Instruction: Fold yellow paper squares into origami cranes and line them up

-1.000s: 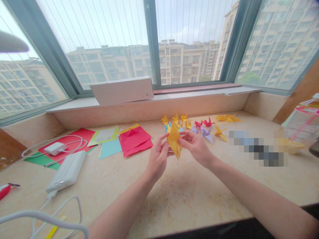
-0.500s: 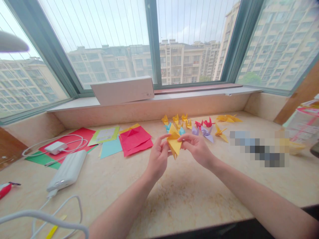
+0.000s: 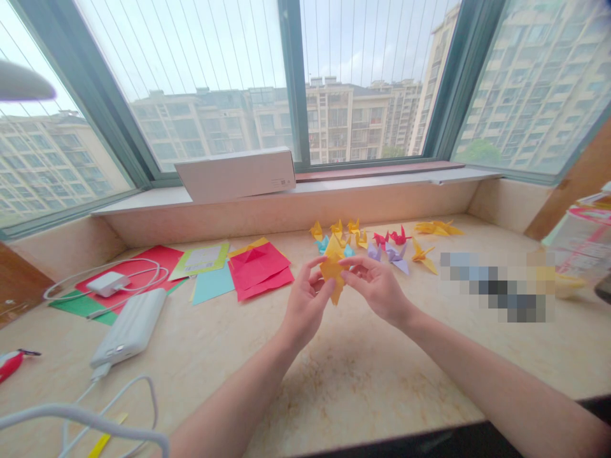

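Note:
A folded piece of yellow origami paper (image 3: 335, 270) is held up above the table between both hands, its points facing up and down. My left hand (image 3: 310, 292) pinches its left side, with the thumb lying across the front. On the right edge, my right hand (image 3: 375, 280) grips it between thumb and fingers. Just behind the hands stand several small paper cranes: yellow ones (image 3: 354, 226), red ones (image 3: 400, 236), purple ones (image 3: 397, 257) and a light blue one (image 3: 323, 244). A larger yellow crane (image 3: 422, 256) sits right of them.
Left of the hands lie red paper sheets (image 3: 260, 270), a light blue sheet (image 3: 213, 283) and a green-edged packet (image 3: 199, 259). A white power bank (image 3: 128, 334) with cables and a charger (image 3: 108, 284) is farther left. A plastic container (image 3: 580, 238) stands at right; a white box (image 3: 238, 176) rests on the sill.
The yellow paper has become narrower, its side flaps brought inward. My left thumb has moved right, onto its front, and my right fingers have shifted slightly along the edge.

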Motion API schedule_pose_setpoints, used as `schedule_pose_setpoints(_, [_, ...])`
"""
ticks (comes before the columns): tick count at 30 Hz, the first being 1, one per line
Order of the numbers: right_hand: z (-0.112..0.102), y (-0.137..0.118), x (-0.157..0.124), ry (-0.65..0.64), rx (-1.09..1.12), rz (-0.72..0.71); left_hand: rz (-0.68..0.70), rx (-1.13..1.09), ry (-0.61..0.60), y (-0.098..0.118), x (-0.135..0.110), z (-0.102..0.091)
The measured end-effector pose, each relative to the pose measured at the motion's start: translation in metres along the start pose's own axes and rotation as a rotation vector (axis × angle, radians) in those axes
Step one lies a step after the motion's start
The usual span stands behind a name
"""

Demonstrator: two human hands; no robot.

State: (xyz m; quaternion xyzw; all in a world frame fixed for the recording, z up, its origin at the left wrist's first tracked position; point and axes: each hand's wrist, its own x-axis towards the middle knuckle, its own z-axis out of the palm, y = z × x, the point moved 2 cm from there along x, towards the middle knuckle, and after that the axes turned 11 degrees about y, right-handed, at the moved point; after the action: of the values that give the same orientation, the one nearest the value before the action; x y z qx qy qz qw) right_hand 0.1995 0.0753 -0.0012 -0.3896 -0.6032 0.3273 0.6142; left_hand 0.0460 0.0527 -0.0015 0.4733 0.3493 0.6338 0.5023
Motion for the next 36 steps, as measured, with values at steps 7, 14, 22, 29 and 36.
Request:
schedule_pose_setpoints(7, [0.000, -0.001, -0.001, -0.028, -0.013, -0.034, 0.003, 0.037, 0.006, 0.001, 0.000, -0.001])
schedule_pose_setpoints(14, [0.000, -0.003, 0.000, -0.136, -0.191, -0.128, 0.058, 0.176, 0.032, -0.007, 0.003, -0.008])
schedule_pose_setpoints(22, [0.000, 0.000, 0.002, -0.096, -0.138, -0.099, 0.222, 0.517, 0.142, 0.000, 0.003, -0.009])
schedule_pose_setpoints(29, [0.000, 0.005, 0.005, -0.107, 0.123, 0.138, 0.133, 0.583, -0.042, -0.005, -0.001, -0.005])
schedule_pose_setpoints(36, [-0.001, 0.008, 0.006, -0.004, 0.155, 0.168, 0.019, 0.425, -0.042, -0.004, -0.003, -0.002])
